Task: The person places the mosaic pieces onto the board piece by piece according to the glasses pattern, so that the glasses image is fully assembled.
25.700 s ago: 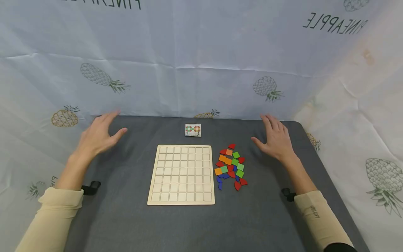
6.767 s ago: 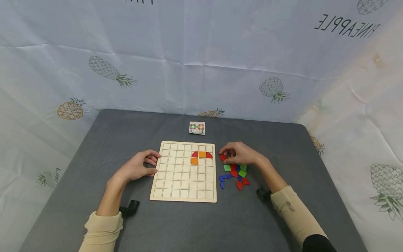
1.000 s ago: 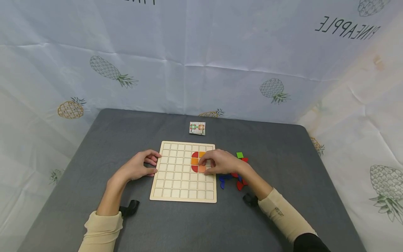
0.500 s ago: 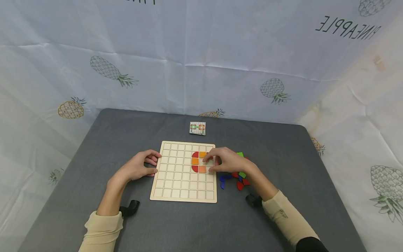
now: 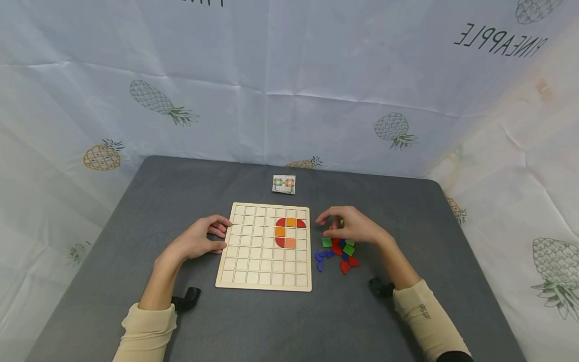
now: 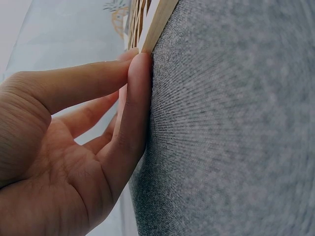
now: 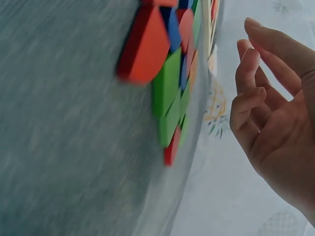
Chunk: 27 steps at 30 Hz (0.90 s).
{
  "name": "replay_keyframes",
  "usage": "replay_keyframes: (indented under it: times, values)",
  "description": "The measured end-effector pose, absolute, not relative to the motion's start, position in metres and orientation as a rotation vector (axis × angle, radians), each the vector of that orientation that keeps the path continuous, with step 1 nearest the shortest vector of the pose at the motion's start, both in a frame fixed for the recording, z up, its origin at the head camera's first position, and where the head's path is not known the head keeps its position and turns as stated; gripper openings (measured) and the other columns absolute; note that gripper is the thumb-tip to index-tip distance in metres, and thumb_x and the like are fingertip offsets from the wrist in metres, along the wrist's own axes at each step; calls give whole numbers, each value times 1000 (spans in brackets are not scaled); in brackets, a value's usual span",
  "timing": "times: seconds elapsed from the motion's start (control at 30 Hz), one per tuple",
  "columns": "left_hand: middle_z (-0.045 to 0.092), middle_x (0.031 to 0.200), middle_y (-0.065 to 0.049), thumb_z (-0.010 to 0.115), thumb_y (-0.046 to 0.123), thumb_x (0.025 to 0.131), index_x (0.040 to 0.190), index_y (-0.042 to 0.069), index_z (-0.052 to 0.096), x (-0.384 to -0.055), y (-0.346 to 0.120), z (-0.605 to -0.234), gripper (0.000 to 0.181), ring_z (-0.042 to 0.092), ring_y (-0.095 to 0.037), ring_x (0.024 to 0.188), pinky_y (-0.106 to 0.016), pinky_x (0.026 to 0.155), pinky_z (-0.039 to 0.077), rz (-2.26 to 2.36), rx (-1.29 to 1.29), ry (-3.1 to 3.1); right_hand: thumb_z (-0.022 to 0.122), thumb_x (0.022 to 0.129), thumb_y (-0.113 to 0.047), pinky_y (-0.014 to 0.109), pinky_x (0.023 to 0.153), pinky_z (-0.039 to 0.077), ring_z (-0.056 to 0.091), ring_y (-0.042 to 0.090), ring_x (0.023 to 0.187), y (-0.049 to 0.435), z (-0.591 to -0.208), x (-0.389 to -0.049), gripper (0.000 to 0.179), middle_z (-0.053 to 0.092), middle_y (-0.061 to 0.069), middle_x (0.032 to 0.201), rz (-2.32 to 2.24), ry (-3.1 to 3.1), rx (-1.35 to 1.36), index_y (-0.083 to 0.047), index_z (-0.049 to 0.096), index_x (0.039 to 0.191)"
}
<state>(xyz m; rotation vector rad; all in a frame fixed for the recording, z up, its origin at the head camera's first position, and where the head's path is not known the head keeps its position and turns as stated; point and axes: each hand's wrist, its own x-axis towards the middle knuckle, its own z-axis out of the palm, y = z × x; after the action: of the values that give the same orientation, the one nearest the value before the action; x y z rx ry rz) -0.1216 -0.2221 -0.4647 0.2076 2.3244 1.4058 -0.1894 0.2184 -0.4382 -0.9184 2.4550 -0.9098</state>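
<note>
A wooden grid board [image 5: 253, 269] lies flat on the grey table. Red quarter-round tiles [image 5: 280, 242] and orange square tiles [image 5: 280, 232] sit in its upper right cells, with a lighter orange square tile [image 5: 290, 243] below. My left hand [image 5: 197, 239] rests fingertips against the board's left edge; in the left wrist view its fingers [image 6: 140, 93] lie along the tabletop at that edge. Over the loose pile, my right hand [image 5: 355, 224] has thumb and fingers apart and holds nothing, hiding some tiles. In the right wrist view that hand [image 7: 275, 108] is above the pile.
Loose green square tiles [image 5: 348, 250], red quarter-rounds [image 5: 345, 267] and blue curved pieces [image 5: 319, 266] lie right of the board. A small printed pattern card [image 5: 283, 184] sits behind it. A white pineapple-print curtain [image 5: 253, 125] hangs along the table's far edge.
My right hand has moved right, from the board to above the loose tiles. Since the older frames, a red quarter-round and a lighter orange tile have joined the board. My left hand stays put.
</note>
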Motion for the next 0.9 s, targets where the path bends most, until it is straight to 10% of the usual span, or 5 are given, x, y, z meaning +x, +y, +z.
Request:
replay_keyframes:
  times: [0.4, 0.9]
  values:
    - [58, 119, -23, 76, -9, 94, 141, -7, 58, -121, -222, -463, 50, 61, -30, 108, -32, 75, 67, 1406, 207, 2324, 83, 96, -12, 22, 57, 48, 54, 4, 62, 250, -451, -195, 24, 77, 3, 94, -835, 2361, -873, -10, 81, 119]
    - [58, 120, -24, 76, -8, 94, 143, -8, 56, -117, -222, -461, 52, 61, -32, 109, -35, 73, 67, 1409, 231, 2321, 86, 94, -17, 23, 60, 48, 51, 5, 65, 255, -456, -191, 21, 73, 3, 102, -781, 2357, -910, -13, 81, 114]
